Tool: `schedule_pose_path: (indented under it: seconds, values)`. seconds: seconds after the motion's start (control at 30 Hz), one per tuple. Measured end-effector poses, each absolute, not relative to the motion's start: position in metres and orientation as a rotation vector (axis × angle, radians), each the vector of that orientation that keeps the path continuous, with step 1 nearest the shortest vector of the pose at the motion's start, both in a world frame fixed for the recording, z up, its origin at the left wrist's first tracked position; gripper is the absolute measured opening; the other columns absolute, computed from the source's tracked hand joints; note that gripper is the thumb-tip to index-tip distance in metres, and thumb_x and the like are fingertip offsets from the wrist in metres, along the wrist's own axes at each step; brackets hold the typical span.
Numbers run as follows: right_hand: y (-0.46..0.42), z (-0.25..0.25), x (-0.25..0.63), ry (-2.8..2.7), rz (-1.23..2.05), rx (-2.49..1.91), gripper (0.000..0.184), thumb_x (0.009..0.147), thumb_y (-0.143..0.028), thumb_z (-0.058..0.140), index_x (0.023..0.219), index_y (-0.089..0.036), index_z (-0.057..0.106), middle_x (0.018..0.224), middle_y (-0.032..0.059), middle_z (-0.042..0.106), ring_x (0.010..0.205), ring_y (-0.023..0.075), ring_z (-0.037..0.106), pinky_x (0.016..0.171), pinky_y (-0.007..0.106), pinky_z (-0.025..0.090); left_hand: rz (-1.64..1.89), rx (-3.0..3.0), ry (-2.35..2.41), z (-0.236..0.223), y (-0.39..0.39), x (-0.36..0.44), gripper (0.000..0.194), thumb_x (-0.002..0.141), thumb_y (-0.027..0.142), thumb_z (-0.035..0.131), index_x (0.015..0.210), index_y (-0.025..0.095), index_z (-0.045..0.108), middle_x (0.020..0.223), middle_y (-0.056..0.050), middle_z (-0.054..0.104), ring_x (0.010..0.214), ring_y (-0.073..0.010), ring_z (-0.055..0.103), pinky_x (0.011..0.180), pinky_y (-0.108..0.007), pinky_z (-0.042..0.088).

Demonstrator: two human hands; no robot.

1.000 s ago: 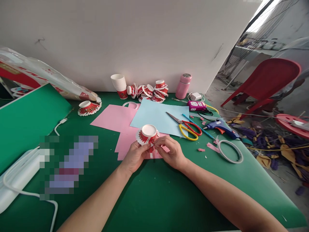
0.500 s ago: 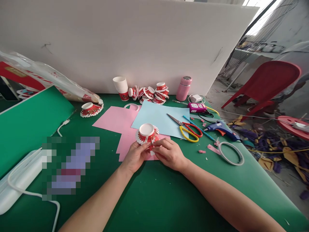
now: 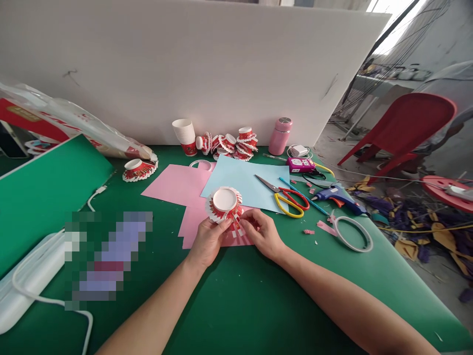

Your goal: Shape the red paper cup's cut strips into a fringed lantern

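Observation:
A red-and-white paper cup point(image 3: 224, 199) is held base up over the pink paper point(image 3: 168, 185). Its wall is cut into strips, many of them folded round the base in a frill; a few strips hang loose on the near side. My left hand point(image 3: 207, 241) grips the cup from the lower left, thumb on the strips. On the right, my right hand point(image 3: 262, 234) has its thumb and bent fingers closed at a strip on the cup's edge; the fingertips are partly hidden. Light-blue paper point(image 3: 244, 182) lies just behind the cup.
Scissors point(image 3: 290, 202), a blue glue gun point(image 3: 340, 197) and a tape-like ring point(image 3: 353, 234) lie to the right. Along the white board stand stacked cups point(image 3: 184, 135), several frilled cups point(image 3: 246, 143) and a pink bottle point(image 3: 280, 135). Another frilled cup point(image 3: 138, 170) and a power strip point(image 3: 29, 276) are left.
The cup has tipped so that more of its base faces me. My right hand has shifted slightly right, and several loose strips now show between my hands.

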State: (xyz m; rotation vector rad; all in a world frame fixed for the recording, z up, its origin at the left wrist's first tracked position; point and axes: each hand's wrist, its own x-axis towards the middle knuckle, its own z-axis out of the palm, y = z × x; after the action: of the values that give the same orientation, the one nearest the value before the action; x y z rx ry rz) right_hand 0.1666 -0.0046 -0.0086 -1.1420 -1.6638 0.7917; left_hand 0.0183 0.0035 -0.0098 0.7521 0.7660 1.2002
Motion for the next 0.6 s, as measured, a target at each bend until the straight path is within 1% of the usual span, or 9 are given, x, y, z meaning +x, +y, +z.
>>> schedule_pose_path:
  seconds: [0.13, 0.27, 0.47, 0.6]
  values:
    - [-0.002, -0.011, 0.161, -1.466, 1.101, -1.142, 0.025, 0.082, -0.041, 0.052, 0.075, -0.017, 0.054, 0.066, 0.0002, 0.054, 0.057, 0.0108, 0.046, 0.053, 0.024, 0.038, 1.195, 0.804, 0.799, -0.011, 0.001, 0.020, 0.023, 0.066, 0.025, 0.075, 0.087, 0.017, 0.073, 0.090, -0.007, 0.073, 0.093, -0.0232, 0.064, 0.090, -0.039, 0.045]
    - [0.002, -0.014, 0.155, -1.336, 1.223, -1.061, 0.033, 0.076, -0.050, 0.057, 0.071, -0.017, 0.052, 0.065, -0.0005, 0.055, 0.059, 0.0113, 0.047, 0.057, 0.025, 0.039, 1.206, 0.834, 0.850, -0.014, 0.001, 0.020, 0.021, 0.064, 0.026, 0.076, 0.083, 0.017, 0.073, 0.086, -0.006, 0.074, 0.089, -0.0221, 0.065, 0.087, -0.037, 0.047]
    - [0.008, -0.018, 0.149, -1.329, 1.297, -1.058, 0.035, 0.072, -0.051, 0.060, 0.067, -0.018, 0.050, 0.065, -0.0008, 0.054, 0.061, 0.0120, 0.049, 0.061, 0.027, 0.041, 1.262, 0.800, 0.847, -0.015, 0.002, 0.023, 0.025, 0.060, 0.026, 0.078, 0.082, 0.017, 0.073, 0.085, -0.006, 0.074, 0.089, -0.0230, 0.065, 0.088, -0.039, 0.047]
    - [0.011, -0.021, 0.147, -1.323, 1.287, -1.049, 0.035, 0.072, -0.052, 0.060, 0.067, -0.018, 0.049, 0.063, -0.0022, 0.052, 0.058, 0.0111, 0.047, 0.059, 0.025, 0.040, 1.271, 0.761, 0.867, -0.014, 0.003, 0.023, 0.025, 0.057, 0.025, 0.080, 0.080, 0.016, 0.072, 0.082, -0.005, 0.074, 0.089, -0.0228, 0.066, 0.089, -0.039, 0.046]
